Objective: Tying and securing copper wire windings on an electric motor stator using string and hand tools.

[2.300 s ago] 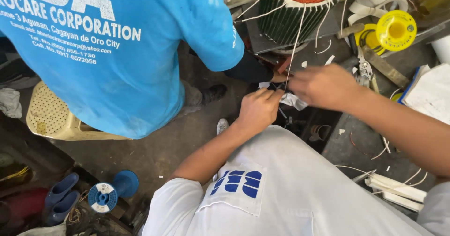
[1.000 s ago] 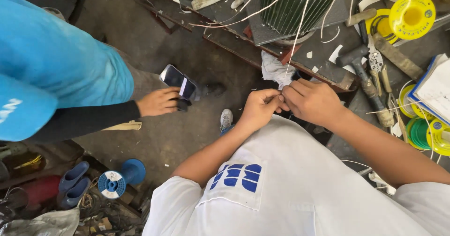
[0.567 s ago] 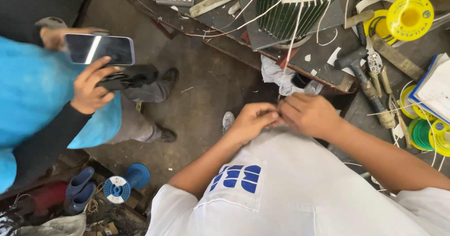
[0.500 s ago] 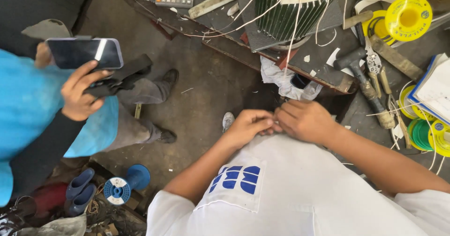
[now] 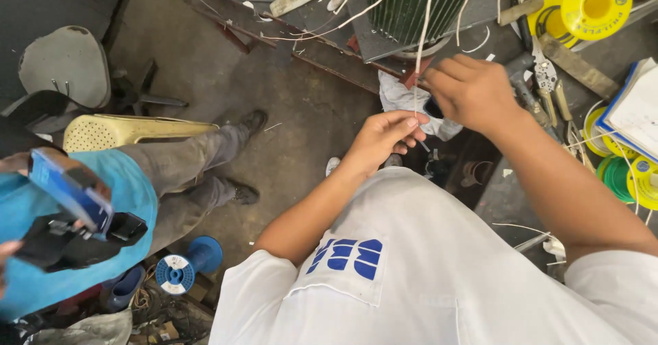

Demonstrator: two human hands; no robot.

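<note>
Several yellow spools (image 5: 595,5) and pliers (image 5: 545,77) crowd the bench beside a green motor stator (image 5: 418,5). Left hand (image 5: 380,139) and right hand (image 5: 469,91) pinch its thin white wire (image 5: 421,50).

My shirt (image 5: 425,276) white, blue block shapes on chest pocket. White lead wire (image 5: 419,50) pinched in my left hand (image 5: 384,138). Motor stator (image 5: 418,5) dark green, ribbed. Yellow spool (image 5: 595,5) upper right; green spools (image 5: 627,180) with yellow rims at right. Co-worker's shirt (image 5: 82,249) bright blue, trousers grey. Blue spool (image 5: 185,266) on floor. Cream perforated stool (image 5: 116,131).
</note>
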